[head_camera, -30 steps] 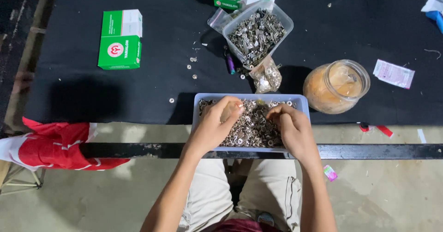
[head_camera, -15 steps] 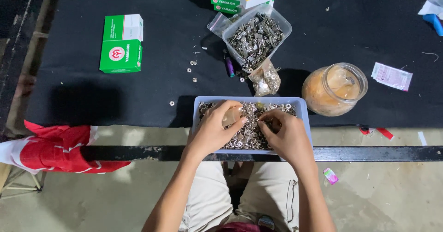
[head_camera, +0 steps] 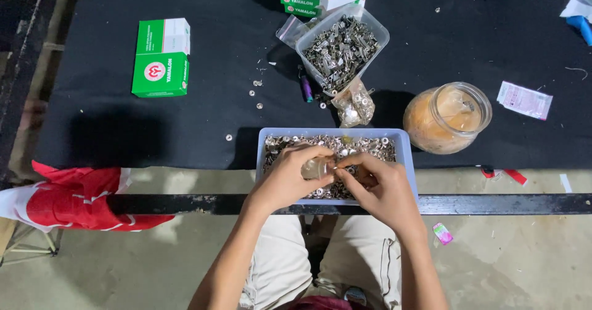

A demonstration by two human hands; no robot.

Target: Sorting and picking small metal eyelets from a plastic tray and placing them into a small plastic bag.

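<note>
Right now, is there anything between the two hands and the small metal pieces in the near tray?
Nothing visible. The left hand and right hand are already over the tray, pinching a small piece together above the metal pieces.

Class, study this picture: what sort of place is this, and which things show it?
Probably a small assembly or sorting workbench: a black-covered table holds a tray of small metal parts, a second tub of metal pieces, and stacked green boxes.
</note>
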